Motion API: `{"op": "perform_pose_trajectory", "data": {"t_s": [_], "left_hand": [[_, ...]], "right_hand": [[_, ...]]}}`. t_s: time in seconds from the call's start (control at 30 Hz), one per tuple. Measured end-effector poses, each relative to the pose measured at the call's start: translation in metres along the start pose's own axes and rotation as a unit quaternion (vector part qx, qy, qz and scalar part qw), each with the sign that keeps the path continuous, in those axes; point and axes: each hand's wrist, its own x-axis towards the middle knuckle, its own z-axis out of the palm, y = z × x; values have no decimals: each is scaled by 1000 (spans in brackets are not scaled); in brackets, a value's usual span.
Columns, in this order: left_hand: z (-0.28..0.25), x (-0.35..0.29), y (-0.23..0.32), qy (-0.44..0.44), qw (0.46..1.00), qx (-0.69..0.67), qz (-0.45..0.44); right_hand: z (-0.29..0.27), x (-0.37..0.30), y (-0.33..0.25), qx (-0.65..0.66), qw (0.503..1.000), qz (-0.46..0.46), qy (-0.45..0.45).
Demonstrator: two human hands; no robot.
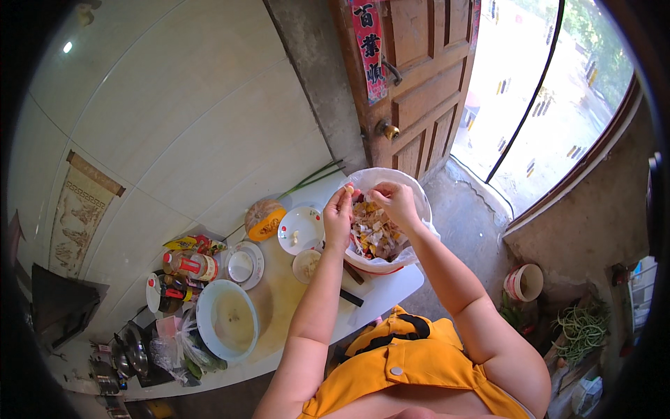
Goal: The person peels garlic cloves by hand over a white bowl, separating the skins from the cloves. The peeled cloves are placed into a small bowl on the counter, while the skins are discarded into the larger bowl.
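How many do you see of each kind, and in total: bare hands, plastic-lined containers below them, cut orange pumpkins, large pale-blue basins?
Bare hands: 2
Round container lined with white plastic: 1
Cut orange pumpkin: 1
Large pale-blue round basin: 1
Total: 5

The bag (413, 192) is white, and the scraps (377, 234) in it are white, orange and brown. Left of the bag, the plate (301, 221) is white with red marks, and the cut pumpkin (268, 225) is orange inside. Farther left of the bag, the tub (204, 314) is pale blue. Above the bag, the door (419, 105) is brown with a red strip (368, 52) that has black marks. Below the bag, the clothes (433, 359) are yellow-orange with black
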Motion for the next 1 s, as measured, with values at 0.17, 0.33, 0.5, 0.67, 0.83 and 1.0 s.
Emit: {"op": "perform_pose_trajectory", "data": {"t_s": [0.17, 0.33, 0.5, 0.67, 0.83, 1.0], "left_hand": [[-2, 1, -13, 26, 958, 213, 192], [0, -5, -2, 11, 922, 319, 218], [2, -6, 1, 17, 885, 372, 280], [-2, -7, 1, 11, 843, 429, 326], [-2, -10, 2, 9, 825, 448, 344], [-1, -9, -4, 10, 842, 422, 336]], "right_hand": [[0, 2, -2, -61, 989, -122, 51], [3, 0, 0, -3, 995, -100, 6], [1, -1, -3, -12, 998, -56, -19], [2, -1, 4, 8, 999, -41, -29], [6, -4, -1, 5, 999, -54, 0], [7, -3, 1, -12, 996, -86, 23]]}}
